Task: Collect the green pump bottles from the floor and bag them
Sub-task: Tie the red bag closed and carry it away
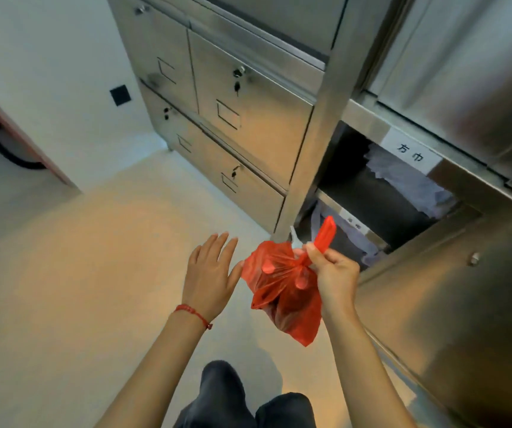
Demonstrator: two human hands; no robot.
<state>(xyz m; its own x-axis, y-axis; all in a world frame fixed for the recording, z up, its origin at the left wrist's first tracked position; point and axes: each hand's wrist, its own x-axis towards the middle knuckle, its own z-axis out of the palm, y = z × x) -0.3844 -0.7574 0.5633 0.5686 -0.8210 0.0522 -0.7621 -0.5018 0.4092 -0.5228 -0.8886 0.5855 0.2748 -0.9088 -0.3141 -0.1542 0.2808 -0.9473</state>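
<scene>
Pale floor [94,273] spreads beneath the person, bare of any bottle as far as the view shows. Nearest, the left hand [210,270] is spread flat with nothing in it, just beside the red bag [282,291]. The right hand [332,270] pinches the bag's gathered neck, one handle standing up past the fingers. Judging by the bulges, the bottles are already inside; a whitish pump tip [295,239] pokes out above the knuckles. The bag is thin, translucent, crumpled and sagging below the grip. To finish well, the free hand should support the underside while the neck is twisted shut. Beyond the hands stand steel cabinets [248,125] and an open shelf [387,193] with folded cloths.
</scene>
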